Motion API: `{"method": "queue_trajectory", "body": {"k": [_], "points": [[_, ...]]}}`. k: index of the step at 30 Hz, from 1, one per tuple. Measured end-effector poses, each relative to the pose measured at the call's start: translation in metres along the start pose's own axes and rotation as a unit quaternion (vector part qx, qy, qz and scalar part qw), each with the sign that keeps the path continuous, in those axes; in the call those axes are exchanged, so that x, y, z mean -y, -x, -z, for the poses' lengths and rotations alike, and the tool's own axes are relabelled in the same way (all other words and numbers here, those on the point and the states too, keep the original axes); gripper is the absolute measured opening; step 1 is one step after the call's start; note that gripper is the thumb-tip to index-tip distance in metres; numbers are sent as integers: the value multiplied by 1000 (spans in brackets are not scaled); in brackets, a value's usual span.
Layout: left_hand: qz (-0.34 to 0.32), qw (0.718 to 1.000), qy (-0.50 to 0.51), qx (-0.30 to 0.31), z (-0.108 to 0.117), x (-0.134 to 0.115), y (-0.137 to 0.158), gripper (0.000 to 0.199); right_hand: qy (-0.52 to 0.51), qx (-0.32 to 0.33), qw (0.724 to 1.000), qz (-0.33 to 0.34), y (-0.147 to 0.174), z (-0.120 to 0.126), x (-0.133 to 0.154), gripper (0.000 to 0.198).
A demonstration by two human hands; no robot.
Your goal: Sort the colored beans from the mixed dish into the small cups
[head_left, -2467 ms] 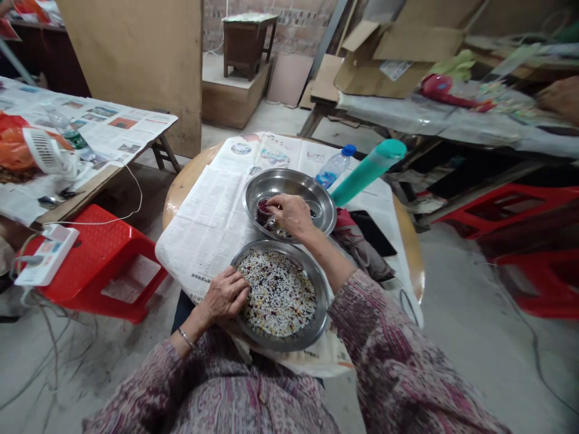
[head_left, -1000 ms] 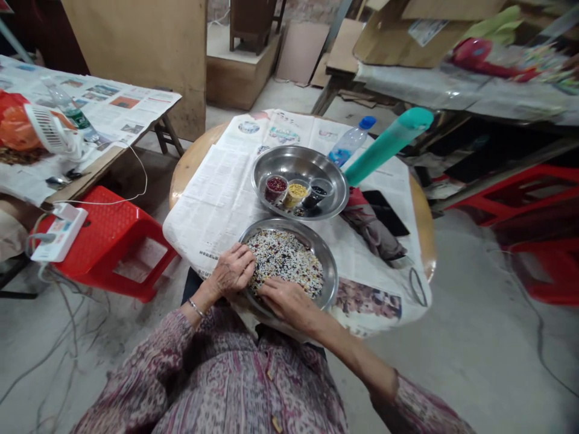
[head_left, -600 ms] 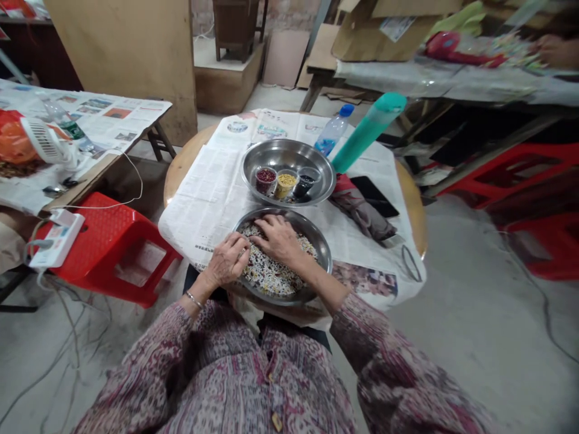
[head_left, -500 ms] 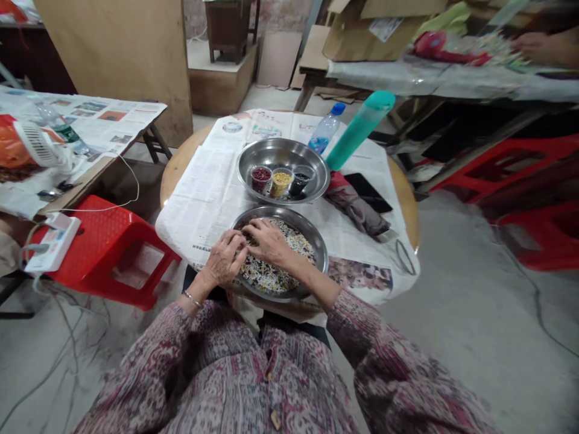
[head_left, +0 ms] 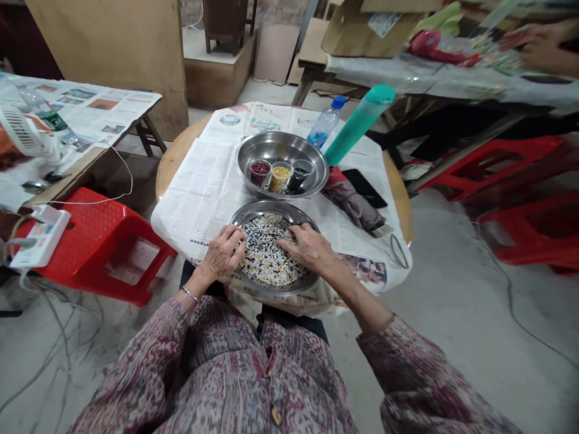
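A metal bowl [head_left: 260, 208] in front of me holds mixed grains [head_left: 266, 247], mostly white with black, yellow and dark red among them. At its left rim, my left hand [head_left: 224, 251] is closed with its fingers curled; what they hold, if anything, is hidden. Over the right side of the grains reaches my right hand [head_left: 311, 247], thumb and fingers apart, fingertips at the grains. Just behind stands a second metal bowl [head_left: 281, 144] with three clear cups: one of dark red beans [head_left: 260, 173], one of yellow grains [head_left: 280, 178] and one of black grains [head_left: 298, 179].
Newspaper [head_left: 194, 193] covers the round table. Right of the bowls are a water bottle [head_left: 324, 123], a green cylinder [head_left: 359, 125], a folded umbrella [head_left: 355, 208] and a dark phone [head_left: 364, 188]. A power strip [head_left: 43, 235] lies on a red stool [head_left: 99, 241]. Another person's hand [head_left: 538, 48] shows far right.
My right hand has moved from beside my left hand across to the bowl's right side, its fingers now apart. My left hand has stayed at the left rim. The view has shifted slightly.
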State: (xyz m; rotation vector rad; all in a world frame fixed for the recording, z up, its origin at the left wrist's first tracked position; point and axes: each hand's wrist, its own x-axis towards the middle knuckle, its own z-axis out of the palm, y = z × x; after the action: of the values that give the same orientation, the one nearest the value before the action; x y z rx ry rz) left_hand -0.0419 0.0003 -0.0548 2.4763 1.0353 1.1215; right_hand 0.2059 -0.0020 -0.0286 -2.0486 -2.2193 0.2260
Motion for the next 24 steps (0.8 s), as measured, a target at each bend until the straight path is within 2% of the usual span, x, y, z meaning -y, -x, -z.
{"method": "queue_trajectory", "body": {"k": [3,5,8,10,15,19,21,24], "points": [[-3,1000,-3,2,0,0,0,16,-77,-8,995,57,-2,-14,14,28],[2,1000,-4,6,0,0,0,17,-153,-7,983,106,-4,-19,23,22],[12,1000,-7,17,-1,1,1,18,-244,21,953,176,0,-16,32,25],[15,1000,-9,24,-1,1,1,19,-264,37,940,214,10,-8,32,27],[3,1000,-8,12,-1,0,1,20,-197,87,941,262,44,13,22,25],[-2,1000,-7,4,0,-2,0,20,-117,145,937,294,55,10,21,25],[3,1000,-9,10,0,-2,-1,20,-90,133,939,304,49,4,25,28],[9,1000,-9,18,0,-2,-1,20,-73,67,951,294,30,-3,30,35]]}}
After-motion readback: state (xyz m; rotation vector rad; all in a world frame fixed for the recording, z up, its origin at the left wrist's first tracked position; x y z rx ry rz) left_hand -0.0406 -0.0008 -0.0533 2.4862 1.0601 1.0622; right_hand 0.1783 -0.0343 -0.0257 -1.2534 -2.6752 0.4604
